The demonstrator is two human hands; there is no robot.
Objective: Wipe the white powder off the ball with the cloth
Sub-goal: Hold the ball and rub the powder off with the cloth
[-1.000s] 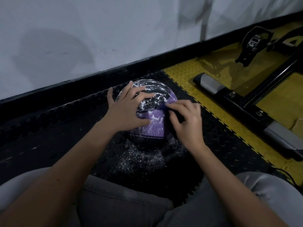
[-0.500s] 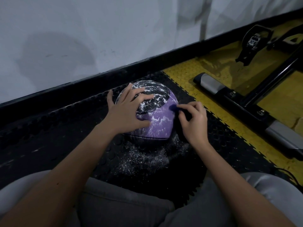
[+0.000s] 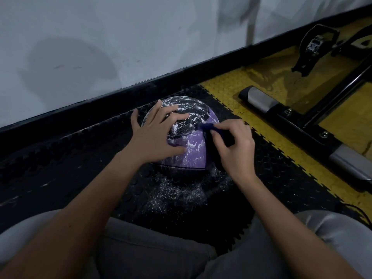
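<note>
One ball (image 3: 191,147), purple and black, sat on the black floor mat (image 3: 80,158) close to the foot of the wall. Also counted: one dark blue cloth (image 3: 209,126), two hands, and one scatter of white powder (image 3: 181,190) on the mat at the ball's near side. The left hand (image 3: 155,135) lay over the ball's upper left, fingers (image 3: 175,118) spread and pressing down. The right hand (image 3: 235,152) was at the ball's right shoulder, fingers (image 3: 227,125) pinching a small fold of cloth against the seam between the black and purple panels. Powder streaked thick on the black top panel, thinner on the purple face. Risks, as judged: so small a pinch of cloth could merely smear; the ball could roll toward the yellow flooring (image 3: 271,93) on its right if the left hand eased; and fallen powder could recoat the underside once the ball was turned.
</note>
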